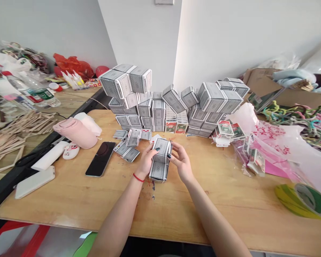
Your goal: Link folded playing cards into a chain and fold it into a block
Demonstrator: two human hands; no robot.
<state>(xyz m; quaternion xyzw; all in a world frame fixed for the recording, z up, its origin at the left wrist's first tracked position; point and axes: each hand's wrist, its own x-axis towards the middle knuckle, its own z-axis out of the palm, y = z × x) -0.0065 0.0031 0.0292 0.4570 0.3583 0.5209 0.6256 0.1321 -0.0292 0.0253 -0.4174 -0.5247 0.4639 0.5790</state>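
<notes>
A small structure of grey-backed playing cards stands on the wooden table in front of me. My left hand grips its left side, fingers curled over the top card. My right hand holds the right side, thumb and fingers pressed on the upper cards. A red string circles my left wrist. Loose cards lie scattered just behind and to the left of the structure.
Large stacks of card cubes rise at the back. A black phone, a pink bottle and white devices lie left. Card boxes, a pink plastic bag and tape rolls lie right. Wooden sticks cover the neighbouring table.
</notes>
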